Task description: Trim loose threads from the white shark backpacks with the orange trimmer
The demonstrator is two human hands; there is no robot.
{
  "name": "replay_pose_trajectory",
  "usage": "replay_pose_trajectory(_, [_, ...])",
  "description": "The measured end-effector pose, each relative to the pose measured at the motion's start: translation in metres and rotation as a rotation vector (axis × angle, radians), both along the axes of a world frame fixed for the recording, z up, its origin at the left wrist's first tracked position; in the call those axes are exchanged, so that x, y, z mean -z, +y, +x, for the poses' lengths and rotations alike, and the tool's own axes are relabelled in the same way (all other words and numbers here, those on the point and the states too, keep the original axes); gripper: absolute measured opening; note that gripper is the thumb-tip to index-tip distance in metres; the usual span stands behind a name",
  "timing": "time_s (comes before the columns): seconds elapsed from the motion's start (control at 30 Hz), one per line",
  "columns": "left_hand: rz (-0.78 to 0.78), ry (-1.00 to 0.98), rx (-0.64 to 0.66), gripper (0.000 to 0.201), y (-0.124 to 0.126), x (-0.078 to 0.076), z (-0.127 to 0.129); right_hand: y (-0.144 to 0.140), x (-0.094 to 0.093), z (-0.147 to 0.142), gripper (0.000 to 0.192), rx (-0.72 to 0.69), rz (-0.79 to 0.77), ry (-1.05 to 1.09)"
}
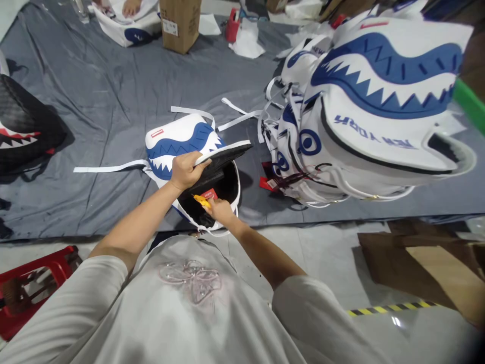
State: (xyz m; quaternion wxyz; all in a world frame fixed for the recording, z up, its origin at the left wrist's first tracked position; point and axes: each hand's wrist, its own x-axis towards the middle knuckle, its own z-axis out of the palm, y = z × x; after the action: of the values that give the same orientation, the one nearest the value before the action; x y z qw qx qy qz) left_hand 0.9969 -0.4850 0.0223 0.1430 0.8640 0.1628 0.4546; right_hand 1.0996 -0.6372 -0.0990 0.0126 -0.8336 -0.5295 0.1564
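Note:
A white backpack (178,141) with a blue shark-mouth print lies on the grey sheet in front of me, its black-lined top open. My left hand (185,169) grips the edge of the opened flap (227,151) and holds it up. My right hand (220,211) reaches into the opening and pinches a small yellow tool (202,200) next to a red tag (209,193) inside the bag.
A pile of the same white and blue backpacks (364,111) fills the right side. A black shark-print bag (22,131) lies far left. A cardboard box (180,23) stands at the back, a red stool (34,283) at lower left, flattened cardboard (428,263) at lower right.

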Motion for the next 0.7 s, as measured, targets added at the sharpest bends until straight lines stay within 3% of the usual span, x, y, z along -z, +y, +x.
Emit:
replay_pose_trajectory(0.17, [0.067,-0.007,-0.036,0.046,0.008,0.003,-0.002,-0.001,0.014,0.004,0.053,0.294,0.056,0.020])
replay_pose_trajectory(0.37, [0.035,0.004,-0.113,0.049,0.016,0.008,0.001,-0.003,0.021,0.010,0.044,0.398,0.115,0.128])
replay_pose_trajectory(0.5, [0.013,-0.013,-0.124,0.048,0.017,0.010,0.006,0.004,0.021,0.013,0.059,0.528,0.128,0.197])
replay_pose_trajectory(0.6, [-0.001,-0.010,-0.114,0.047,0.023,0.009,0.010,0.006,0.018,0.012,0.064,0.505,0.133,0.294])
replay_pose_trajectory(0.7, [-0.023,0.022,-0.143,0.042,0.030,0.001,0.012,0.007,0.011,0.008,0.050,0.386,0.123,0.381])
